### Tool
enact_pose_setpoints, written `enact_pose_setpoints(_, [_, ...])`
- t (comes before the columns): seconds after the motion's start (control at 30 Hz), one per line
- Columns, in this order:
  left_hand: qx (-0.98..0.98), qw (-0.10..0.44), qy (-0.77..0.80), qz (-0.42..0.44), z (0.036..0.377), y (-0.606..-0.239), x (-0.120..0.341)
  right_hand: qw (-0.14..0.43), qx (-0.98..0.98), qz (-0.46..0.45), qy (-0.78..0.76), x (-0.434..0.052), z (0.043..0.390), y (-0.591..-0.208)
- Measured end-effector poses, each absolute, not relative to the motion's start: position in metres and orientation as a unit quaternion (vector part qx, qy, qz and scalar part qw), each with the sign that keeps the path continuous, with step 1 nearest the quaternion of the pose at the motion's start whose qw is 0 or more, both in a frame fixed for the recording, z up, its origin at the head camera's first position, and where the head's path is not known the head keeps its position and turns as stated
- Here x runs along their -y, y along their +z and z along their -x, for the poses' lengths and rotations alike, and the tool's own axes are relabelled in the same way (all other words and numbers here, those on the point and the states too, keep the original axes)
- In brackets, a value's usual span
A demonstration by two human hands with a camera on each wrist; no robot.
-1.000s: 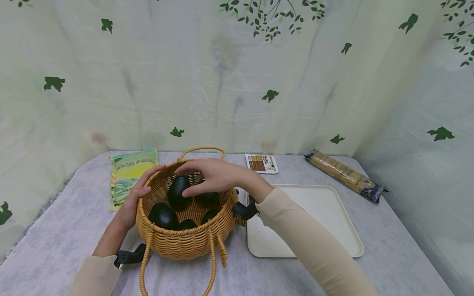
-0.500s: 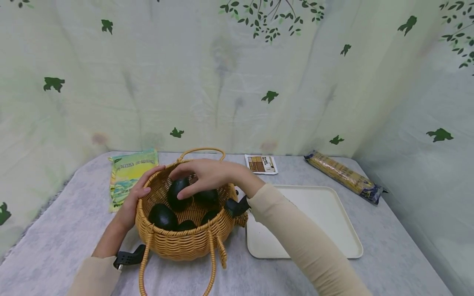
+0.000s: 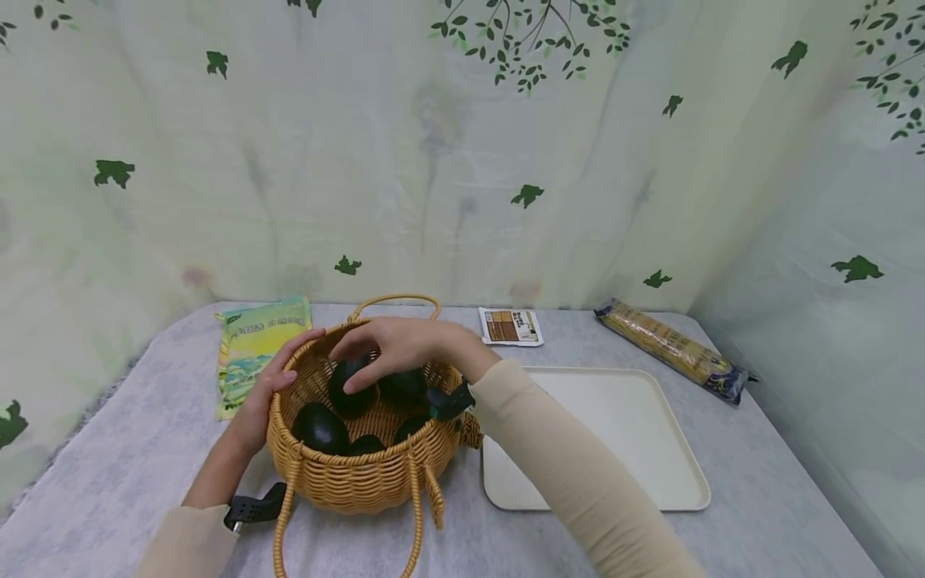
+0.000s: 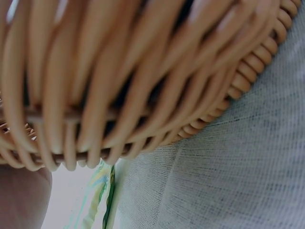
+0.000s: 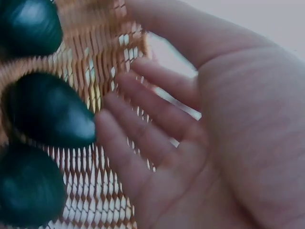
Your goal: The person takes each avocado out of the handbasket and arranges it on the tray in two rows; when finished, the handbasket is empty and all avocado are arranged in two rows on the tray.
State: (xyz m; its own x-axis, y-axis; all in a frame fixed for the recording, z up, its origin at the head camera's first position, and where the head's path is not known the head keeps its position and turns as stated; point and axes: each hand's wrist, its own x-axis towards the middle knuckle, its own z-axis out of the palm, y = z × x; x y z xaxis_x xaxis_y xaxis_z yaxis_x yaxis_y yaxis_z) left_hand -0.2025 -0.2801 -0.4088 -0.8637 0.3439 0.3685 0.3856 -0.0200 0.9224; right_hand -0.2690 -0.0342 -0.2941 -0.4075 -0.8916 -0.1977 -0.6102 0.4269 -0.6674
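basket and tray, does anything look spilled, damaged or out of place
Nothing stands out: the dark fruits lie inside the basket, whose visible weave looks whole, and the white tray lies flat beside it, no spill showing.

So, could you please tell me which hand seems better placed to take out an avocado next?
The right hand, I'd say: it reaches over the basket, its fingers close to an avocado. The left hand holds the basket's rim, so it seems better suited to steadying.
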Motion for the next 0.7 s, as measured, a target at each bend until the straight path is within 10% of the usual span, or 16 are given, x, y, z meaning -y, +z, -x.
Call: enact_pose_setpoints(0.7, [0.71,0.017,-0.658,0.251,0.201,-0.409,0.28,0.276,-0.813,0.469,-0.209,0.048,0.279,-0.293])
